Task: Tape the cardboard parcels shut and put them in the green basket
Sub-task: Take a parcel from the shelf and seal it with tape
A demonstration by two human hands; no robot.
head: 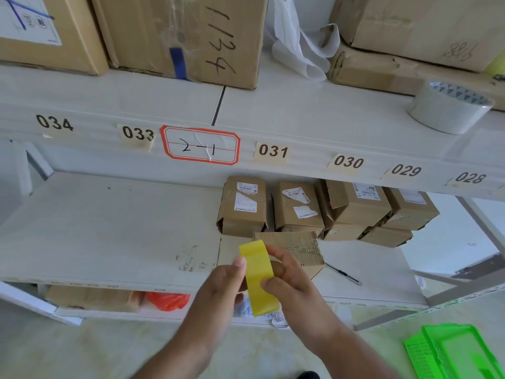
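Both hands hold a yellow tape roll (258,277) in front of the lower shelf's edge. My left hand (222,285) grips its left side with the thumb on the face. My right hand (289,277) grips the right side, fingers curled over the roll. Just behind the roll lies a small cardboard parcel (297,248) with a rough, open-looking top. Several more small parcels (297,206) with white labels stand in a row at the back of that shelf. The green basket (453,351) sits on the floor at the lower right.
A clear tape roll (448,108) stands on the upper shelf at the right, beside big cardboard cartons (188,36). A pen-like tool (344,274) lies on the lower shelf (109,228), right of the parcel. Something orange (168,299) lies on the shelf below.
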